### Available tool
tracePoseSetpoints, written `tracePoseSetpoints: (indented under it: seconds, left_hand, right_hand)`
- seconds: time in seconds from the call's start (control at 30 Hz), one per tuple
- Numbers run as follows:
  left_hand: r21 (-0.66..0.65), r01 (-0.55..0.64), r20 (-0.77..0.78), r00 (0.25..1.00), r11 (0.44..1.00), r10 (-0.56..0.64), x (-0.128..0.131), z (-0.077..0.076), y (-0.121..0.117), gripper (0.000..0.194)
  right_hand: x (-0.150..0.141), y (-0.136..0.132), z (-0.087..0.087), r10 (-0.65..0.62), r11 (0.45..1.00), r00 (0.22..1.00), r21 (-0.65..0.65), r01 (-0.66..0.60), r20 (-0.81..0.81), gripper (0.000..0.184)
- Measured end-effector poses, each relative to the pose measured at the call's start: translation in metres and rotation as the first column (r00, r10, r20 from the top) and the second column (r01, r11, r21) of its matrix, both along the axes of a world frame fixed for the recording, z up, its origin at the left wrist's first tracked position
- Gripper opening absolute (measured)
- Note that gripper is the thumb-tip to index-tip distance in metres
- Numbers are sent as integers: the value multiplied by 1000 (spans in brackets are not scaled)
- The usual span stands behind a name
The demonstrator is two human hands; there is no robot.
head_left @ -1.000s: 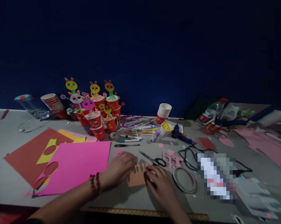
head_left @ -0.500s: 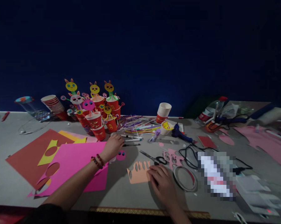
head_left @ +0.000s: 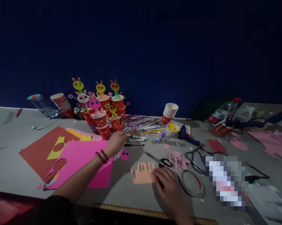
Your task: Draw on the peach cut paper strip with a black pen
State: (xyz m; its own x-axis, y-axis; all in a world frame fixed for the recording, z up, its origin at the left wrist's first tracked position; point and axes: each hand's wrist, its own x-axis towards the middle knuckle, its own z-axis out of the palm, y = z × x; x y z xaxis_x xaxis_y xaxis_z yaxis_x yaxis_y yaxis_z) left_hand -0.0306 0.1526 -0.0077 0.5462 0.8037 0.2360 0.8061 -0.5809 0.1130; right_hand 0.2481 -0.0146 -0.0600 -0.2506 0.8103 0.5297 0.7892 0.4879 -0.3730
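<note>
My left hand [head_left: 118, 142], with a beaded bracelet [head_left: 101, 156] at the wrist, rests by the left ends of several pens [head_left: 134, 140]. Its fingers are curled together and downward; whatever lies under them is hidden. Just below it on the table is a pink paper face [head_left: 125, 155] with blue eyes. My right hand [head_left: 165, 182] lies loosely bent with fingers apart, at the right edge of a cut piece of orange paper [head_left: 142, 176]. Scissors [head_left: 156, 158] with black handles lie just beyond its fingertips. Pink paper scraps [head_left: 178, 160] lie beside them.
Paper cups with rabbit figures [head_left: 101, 118] stand at the back left, beside scattered plastic sticks [head_left: 138, 123]. Coloured paper sheets [head_left: 84, 162] cover the left front. A glue gun [head_left: 186, 136], its black cable, a tape roll [head_left: 191, 183] and a bottle [head_left: 221, 114] are on the right.
The whole view has shifted, so the table's things appear further right. My left hand has drawn slightly closer to the cups; my right hand stays by the orange paper.
</note>
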Motion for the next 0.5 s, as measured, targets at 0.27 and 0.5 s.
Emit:
tracePoseSetpoints:
  seconds: [0.27, 0.5]
  left_hand:
    - [-49, -15, -72, 997, 999, 11, 11, -8, 12, 8]
    - [-93, -14, -109, 994, 996, 4, 17, -10, 20, 13]
  right_hand:
    - [1, 1, 0, 12, 1000, 1000, 12, -12, 0, 21]
    - [0, 1, 4, 2, 1000, 1000, 25, -2, -2, 21]
